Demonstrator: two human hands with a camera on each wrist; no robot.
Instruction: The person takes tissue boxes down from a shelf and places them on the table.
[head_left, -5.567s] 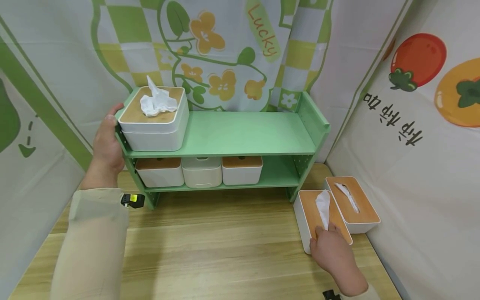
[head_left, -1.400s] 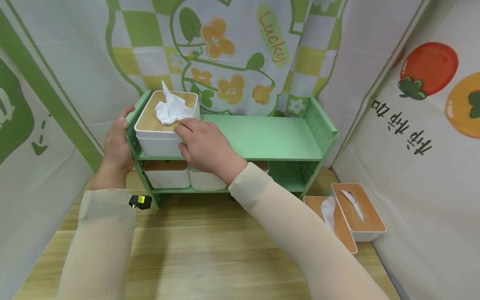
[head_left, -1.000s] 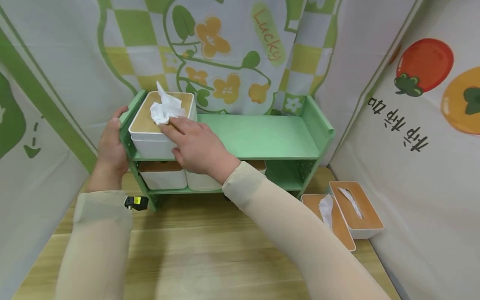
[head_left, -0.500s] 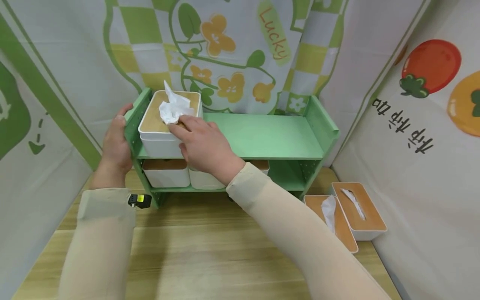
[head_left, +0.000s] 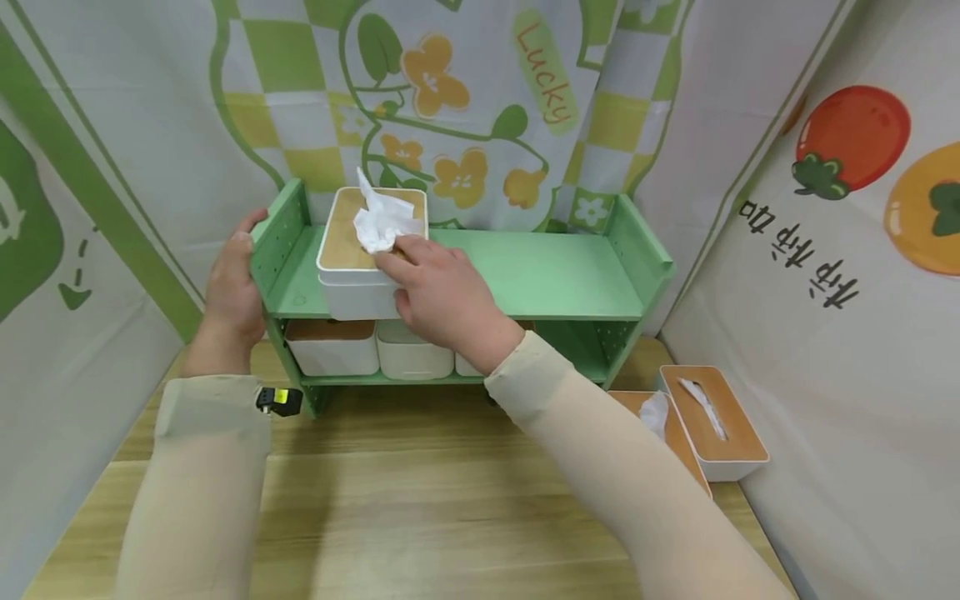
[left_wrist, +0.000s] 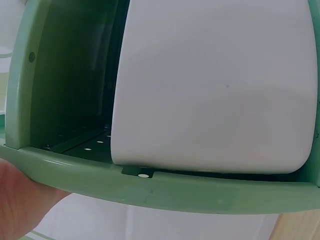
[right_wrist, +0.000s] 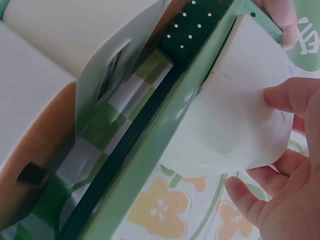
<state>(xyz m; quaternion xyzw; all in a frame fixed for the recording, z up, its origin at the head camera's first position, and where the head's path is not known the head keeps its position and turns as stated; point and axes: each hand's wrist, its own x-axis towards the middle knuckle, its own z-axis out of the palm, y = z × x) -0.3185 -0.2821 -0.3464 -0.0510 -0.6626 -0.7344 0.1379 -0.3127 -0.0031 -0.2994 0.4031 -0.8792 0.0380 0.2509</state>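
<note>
My right hand (head_left: 453,292) grips the near right side of a white tissue box (head_left: 363,298) with a wooden lid and a crumpled white tissue (head_left: 382,221) sticking up. The right wrist view shows my thumb on the tissue box's white wall (right_wrist: 225,120), fingers past its edge. The box stands on the top board of a green two-tier shelf (head_left: 551,275), a gap between it and the left end panel. My left hand (head_left: 236,283) holds that left panel from outside; part of the hand (left_wrist: 22,205) shows beneath the panel's edge in the left wrist view.
On the lower tier sit a wood-lidded white box (head_left: 333,354), an off-white box (head_left: 415,358) and another partly hidden behind my right wrist. Two wood-topped tissue boxes, the outer one (head_left: 738,429) against the wall, stand right of the shelf on the wooden table (head_left: 390,500).
My right hand has come from the tissue boxes at the right to the one on the shelf. That box has shifted right, away from the left panel. My left hand stays on the shelf.
</note>
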